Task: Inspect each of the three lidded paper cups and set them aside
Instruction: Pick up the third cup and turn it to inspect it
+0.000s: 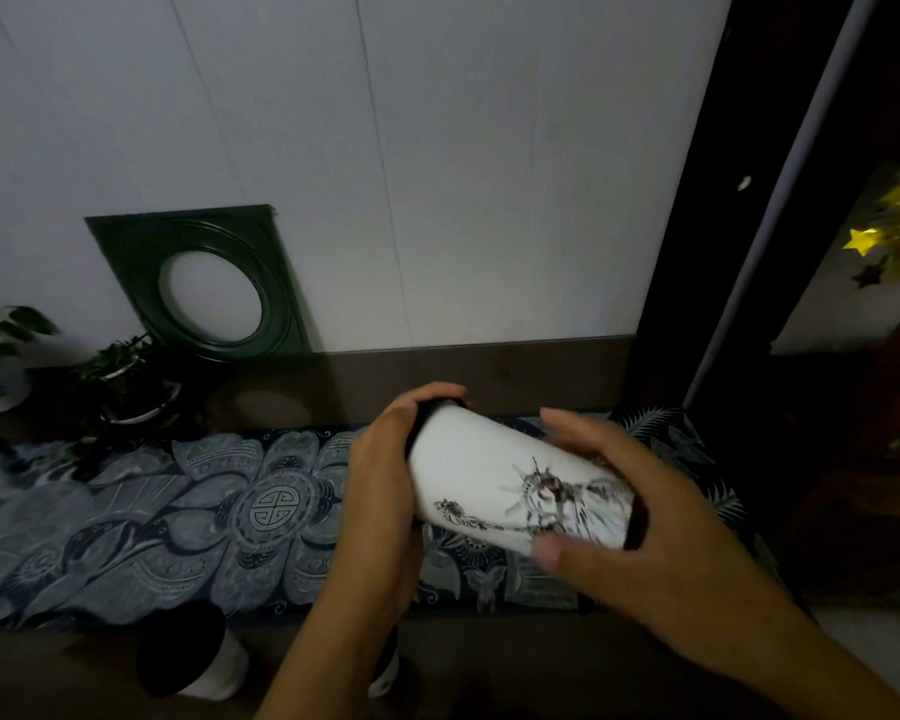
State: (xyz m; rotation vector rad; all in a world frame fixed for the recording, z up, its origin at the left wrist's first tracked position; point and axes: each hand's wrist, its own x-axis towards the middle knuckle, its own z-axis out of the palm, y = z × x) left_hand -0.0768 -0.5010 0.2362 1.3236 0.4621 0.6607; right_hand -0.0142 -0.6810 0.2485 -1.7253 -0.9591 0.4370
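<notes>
Above the counter (pixel 489 376), both hands hold one paper cup (pixel 494 480) on its side in the air. Behind it all is a big white wall (pixel 437 148), smooth and flat. A dark green square frame (pixel 126 262) with a round hole leans on that wall. The counter is brown and hard, and a long cloth (pixel 152 527) lies on it, soft, with blue and grey swirls and flowers. Two leafy plants (pixel 120 371) in pots sit at the far left.

The held cup is white and smooth, shaped like a tube that gets a bit wider at one end. It has a black drawing of a statue with a spiky crown. Both ends look dark, and I cannot tell for sure which end has the lid.

The left hand (pixel 380 506) cups the far left end, fingers curled over it. The right hand (pixel 640 506) wraps the other end, thumb below and fingers on top, partly closed around the cup.

I think the cup is light and a bit soft, so a hard squeeze could dent it. The ends should be stiffer, so holding there seems smart. The lid could pop off if pushed.

Two more cups stand low near the front edge: one with a dark top (pixel 188 662), and one mostly hidden (pixel 388 672) behind the left arm.
</notes>
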